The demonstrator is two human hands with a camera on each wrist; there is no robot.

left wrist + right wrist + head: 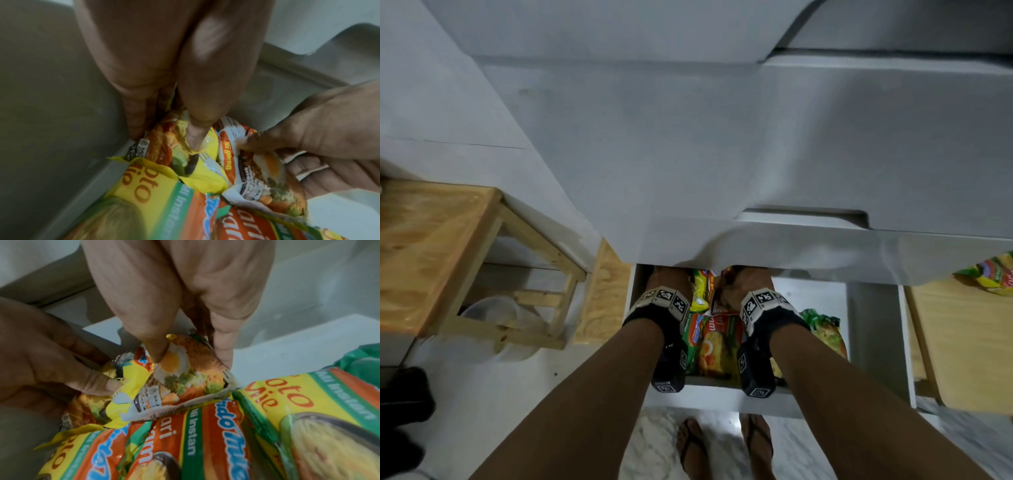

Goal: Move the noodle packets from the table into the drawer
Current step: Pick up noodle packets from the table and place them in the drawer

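Both hands reach into the open white drawer (722, 399) under the white cabinet front. My left hand (166, 138) pinches a yellow noodle packet (203, 164) between thumb and fingers by the drawer's left wall (51, 97). My right hand (190, 358) pinches a white noodle packet (185, 374) with an egg picture, right beside the yellow one. Several more orange-and-green packets (717, 346) lie flat in the drawer nearer me. In the head view the cabinet front hides the fingers of the left hand (666, 277) and the right hand (750, 281).
A wooden table (962, 342) stands right of the drawer with one noodle packet (993, 277) on it. A wooden stool (431, 257) on the left has a clear plastic tub (493, 318) under it. My sandalled feet (691, 445) stand on marble floor.
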